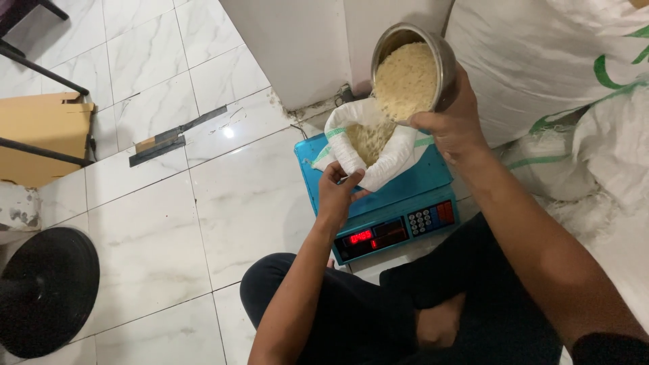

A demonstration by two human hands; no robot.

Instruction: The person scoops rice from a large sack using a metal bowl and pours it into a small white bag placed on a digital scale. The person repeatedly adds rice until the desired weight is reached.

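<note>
My right hand (454, 125) grips a round steel pot (443, 64) full of pale rice, tilted toward me over a small white woven sack (389, 159). Rice spills from the pot's lip into the sack's mouth. My left hand (336, 192) pinches the sack's near rim and holds it apart. The sack stands on the blue platform of an electronic scale (422, 182), whose red display and keypad face me. I sit cross-legged on the floor in dark trousers.
Big white woven sacks (568, 74) with green stripes are stacked at the right. A white wall corner (304, 47) rises behind the scale. At left on the marble tiles sit a black round base (47, 287), a cardboard box (44, 132) and dark metal furniture legs (40, 71).
</note>
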